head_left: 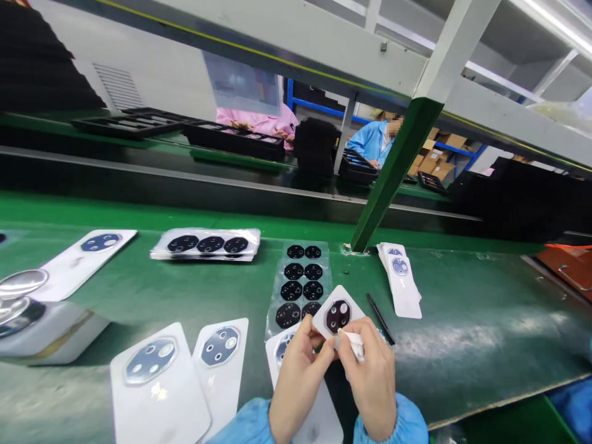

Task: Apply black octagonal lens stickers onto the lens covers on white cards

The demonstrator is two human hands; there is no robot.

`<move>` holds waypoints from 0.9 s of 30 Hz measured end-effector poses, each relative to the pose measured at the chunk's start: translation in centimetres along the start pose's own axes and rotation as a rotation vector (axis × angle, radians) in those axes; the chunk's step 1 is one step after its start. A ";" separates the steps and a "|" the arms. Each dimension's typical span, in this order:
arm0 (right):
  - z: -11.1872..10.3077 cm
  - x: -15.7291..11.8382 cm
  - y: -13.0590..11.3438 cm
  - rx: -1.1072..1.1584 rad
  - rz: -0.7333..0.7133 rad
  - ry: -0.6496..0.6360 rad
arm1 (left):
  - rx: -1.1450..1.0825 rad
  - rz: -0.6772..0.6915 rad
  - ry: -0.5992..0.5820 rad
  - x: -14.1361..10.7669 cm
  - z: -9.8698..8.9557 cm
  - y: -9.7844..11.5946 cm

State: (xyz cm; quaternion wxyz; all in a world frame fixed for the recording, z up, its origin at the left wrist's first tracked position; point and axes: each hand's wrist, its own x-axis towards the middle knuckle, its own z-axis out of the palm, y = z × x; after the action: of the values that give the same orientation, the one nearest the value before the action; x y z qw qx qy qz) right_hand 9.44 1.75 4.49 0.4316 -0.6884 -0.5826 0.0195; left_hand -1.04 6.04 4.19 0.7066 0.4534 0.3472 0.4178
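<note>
My left hand [300,376] grips the lower edge of a white phone back cover [322,319], tilted up off the bench. A black sticker with round holes [338,316] covers its camera area. My right hand [370,370] pinches a small white cloth-like piece [355,345], whose tip is at the cover's lower edge, close to the sticker. Under my wrists lies another white cover [319,413], partly hidden by my hands. Just behind my hands is a clear sheet of black stickers [295,290]. A black pen-like tool [380,317] lies right of my right hand.
White covers lie at the left front [160,382], [221,364] and far left [81,265]. A stack of sticker sheets [210,245] sits behind them. A metal-topped white container [50,327] stands left. Covers are piled right [401,283], near a green post [393,179]. Co-workers sit beyond.
</note>
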 end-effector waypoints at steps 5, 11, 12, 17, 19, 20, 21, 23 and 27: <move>-0.1 0.2 0.0 0.015 -0.020 -0.012 | 0.015 0.020 0.025 0.0 0.0 -0.1; -0.3 0.4 0.0 -0.009 -0.002 0.013 | -0.013 -0.010 -0.002 -0.1 0.1 -0.2; -0.2 0.4 -0.1 -0.002 -0.004 0.004 | 0.006 -0.002 0.008 -0.1 0.0 -0.2; -0.1 0.4 -0.2 -0.015 0.007 0.010 | -0.005 -0.003 0.011 0.0 -0.1 -0.4; -0.1 0.4 -0.1 -0.031 0.019 0.023 | -0.033 -0.007 -0.004 0.0 0.0 -0.4; -0.1 0.4 -0.2 -0.031 0.024 0.021 | -0.031 -0.003 -0.006 0.0 0.0 -0.4; -0.1 0.4 -0.2 -0.026 0.025 0.015 | -0.017 0.005 -0.002 -0.1 0.0 -0.4; -0.1 0.4 -0.2 -0.010 0.023 -0.005 | 0.013 0.020 0.012 -0.1 0.0 -0.3; -0.2 0.4 0.1 -0.015 0.037 -0.001 | -0.041 -0.015 -0.013 -0.1 0.1 -0.2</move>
State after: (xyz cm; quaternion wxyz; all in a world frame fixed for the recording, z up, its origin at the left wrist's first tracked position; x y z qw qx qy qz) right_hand 9.77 2.00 4.77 0.4256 -0.7024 -0.5700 0.0233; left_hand -0.98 5.91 4.08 0.7212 0.4390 0.3373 0.4165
